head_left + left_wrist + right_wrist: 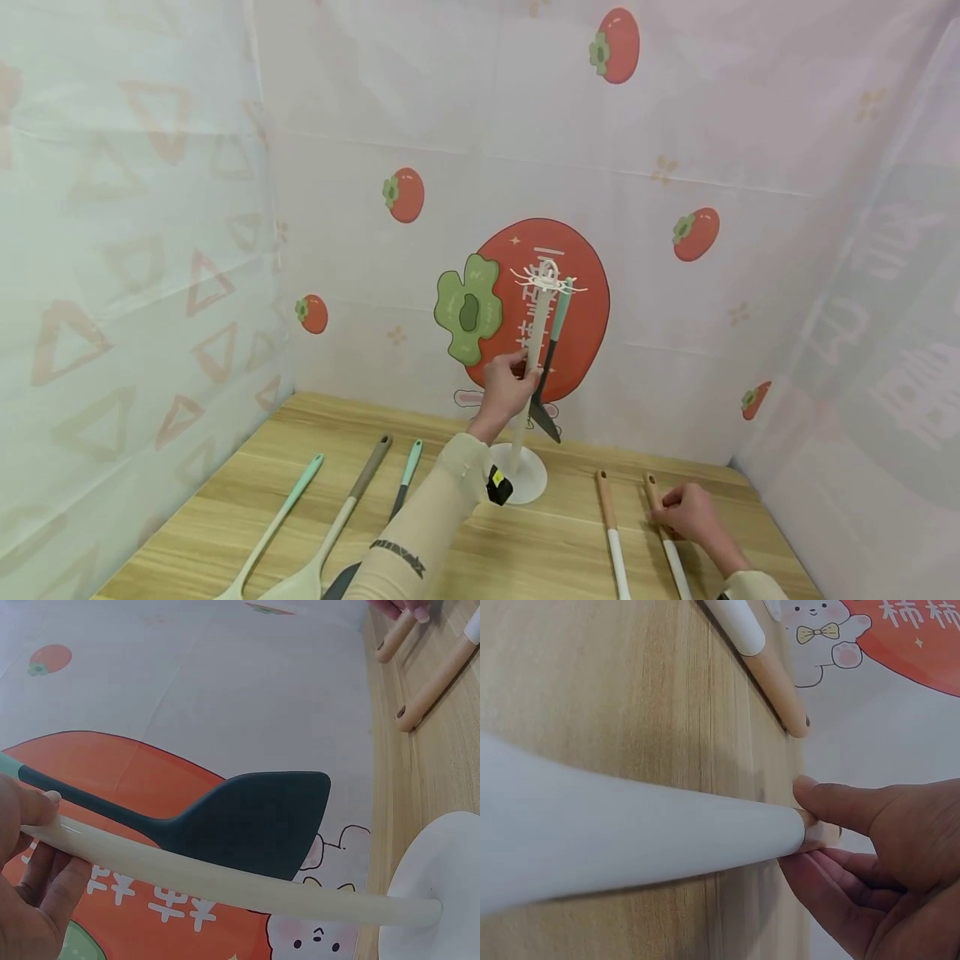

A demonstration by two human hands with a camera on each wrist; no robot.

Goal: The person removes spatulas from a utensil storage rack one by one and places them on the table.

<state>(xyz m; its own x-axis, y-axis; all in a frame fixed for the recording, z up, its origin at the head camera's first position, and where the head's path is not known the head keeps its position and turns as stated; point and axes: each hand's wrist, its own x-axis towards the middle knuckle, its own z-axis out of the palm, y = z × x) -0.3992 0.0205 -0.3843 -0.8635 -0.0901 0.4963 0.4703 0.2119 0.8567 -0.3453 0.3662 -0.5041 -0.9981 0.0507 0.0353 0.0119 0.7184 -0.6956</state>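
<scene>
In the head view my left hand (pixel 508 387) grips the pole of a white utensil stand (pixel 538 321) with hooks on top and a round base. A dark spatula (pixel 251 814) with a mint handle hangs from one hook, beside the pole and blade down. At the right, my right hand (pixel 692 513) pinches the wooden handle of a white-shafted utensil (pixel 652 829) lying on the table. The thumb is on one side of the handle and the fingers on the other. This utensil's head is out of view.
Left of it lies another white utensil with a wooden handle (pixel 606 498). On the table's left side are a mint-handled utensil (pixel 288 504), a grey-brown-handled one (pixel 366 471) and a dark one with a mint handle (pixel 408 467), partly behind my left arm. Printed cloth walls surround the wooden table (pixel 555 550).
</scene>
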